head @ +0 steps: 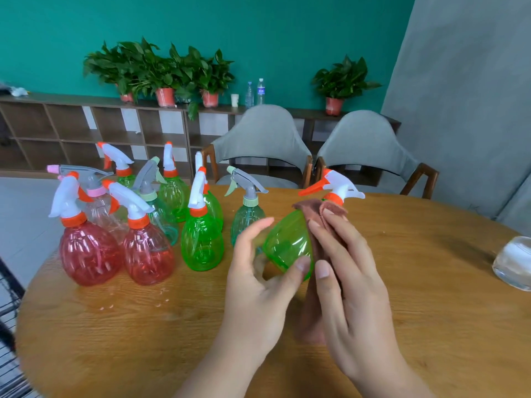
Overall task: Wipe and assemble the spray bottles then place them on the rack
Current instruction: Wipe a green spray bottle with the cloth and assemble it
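A green spray bottle with a white and orange trigger head is tilted away from me above the round wooden table. My left hand grips its base, thumb on the underside and fingers curled round the left side. My right hand presses a brown cloth flat against the bottle's right side with straight fingers. The cloth wraps up to the bottle's neck and hangs down below my palm.
Several assembled spray bottles stand at the table's left: two red, green ones, a teal one. A clear glass object sits at the right edge. Two grey chairs stand behind. A black wire rack shows far left.
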